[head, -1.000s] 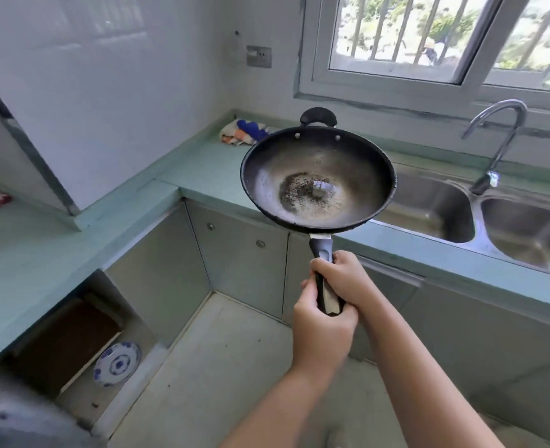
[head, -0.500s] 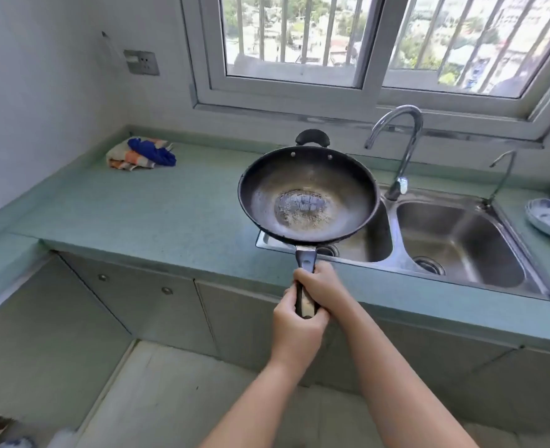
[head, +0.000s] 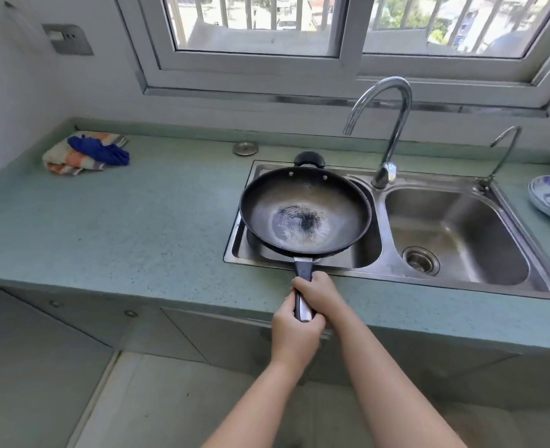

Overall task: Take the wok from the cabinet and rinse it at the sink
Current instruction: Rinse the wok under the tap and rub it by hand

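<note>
Gripping the wok handle (head: 303,286) two-handed: left hand (head: 294,334) wrapped round the near end, right hand (head: 318,294) clamped just ahead, touching it. Holding the wok (head: 306,211) level over the left basin of the sink (head: 454,282), dark residue sitting at its centre. Faucet (head: 393,124) arching just beyond the rim, right of it. Cloth (head: 86,151) lying on the counter (head: 121,221), far left.

No readable text, labels or numbers anywhere. Small stamped mark on the sink (head: 393,265) front rim, lower centre of frame, too blurred to read.
</note>
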`<action>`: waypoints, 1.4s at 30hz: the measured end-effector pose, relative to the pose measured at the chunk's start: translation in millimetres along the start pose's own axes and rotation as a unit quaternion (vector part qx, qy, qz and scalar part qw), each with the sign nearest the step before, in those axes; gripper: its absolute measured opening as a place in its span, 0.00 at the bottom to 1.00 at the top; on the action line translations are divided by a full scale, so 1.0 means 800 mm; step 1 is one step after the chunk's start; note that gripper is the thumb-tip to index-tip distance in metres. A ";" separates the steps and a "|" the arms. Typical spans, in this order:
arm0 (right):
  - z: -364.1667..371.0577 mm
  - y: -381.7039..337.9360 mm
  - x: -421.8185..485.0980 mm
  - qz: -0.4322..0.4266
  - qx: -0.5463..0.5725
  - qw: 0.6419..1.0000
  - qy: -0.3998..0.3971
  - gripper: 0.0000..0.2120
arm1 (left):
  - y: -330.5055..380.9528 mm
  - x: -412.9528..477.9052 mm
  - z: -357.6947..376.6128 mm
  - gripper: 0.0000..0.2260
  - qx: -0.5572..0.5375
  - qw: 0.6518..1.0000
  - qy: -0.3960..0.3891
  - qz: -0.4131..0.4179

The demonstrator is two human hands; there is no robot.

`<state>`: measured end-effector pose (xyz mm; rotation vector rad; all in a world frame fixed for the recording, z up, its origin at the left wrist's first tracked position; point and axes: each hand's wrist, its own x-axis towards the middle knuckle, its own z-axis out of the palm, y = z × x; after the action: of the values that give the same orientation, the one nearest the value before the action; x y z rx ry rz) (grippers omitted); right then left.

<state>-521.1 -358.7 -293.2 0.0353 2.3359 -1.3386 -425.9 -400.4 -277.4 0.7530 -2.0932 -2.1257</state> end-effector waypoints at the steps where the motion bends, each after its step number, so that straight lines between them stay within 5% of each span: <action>1: 0.000 0.003 0.004 0.008 0.003 1.000 0.002 0.12 | 0.000 0.004 0.001 0.11 0.003 1.000 -0.004 -0.004; 20: -0.020 0.040 0.019 0.048 0.043 0.998 0.004 0.09 | -0.038 0.028 0.039 0.17 0.019 1.000 -0.006 -0.019; 27: -0.028 0.044 0.008 0.025 0.061 0.998 0.011 0.21 | -0.044 0.030 0.041 0.21 0.059 0.998 -0.004 0.006; 38: -0.040 0.056 -0.009 0.006 0.008 1.000 0.012 0.18 | -0.036 0.025 0.022 0.18 0.183 0.982 -0.053 0.014; 42: -0.055 0.053 -0.018 -0.029 -0.045 0.998 0.027 0.18 | -0.025 0.030 0.011 0.31 0.325 0.943 -0.041 0.066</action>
<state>-513.9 -297.2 -303.3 -0.0254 2.4586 -1.2723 -444.5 -399.8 -303.9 0.5375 -2.8293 -1.4030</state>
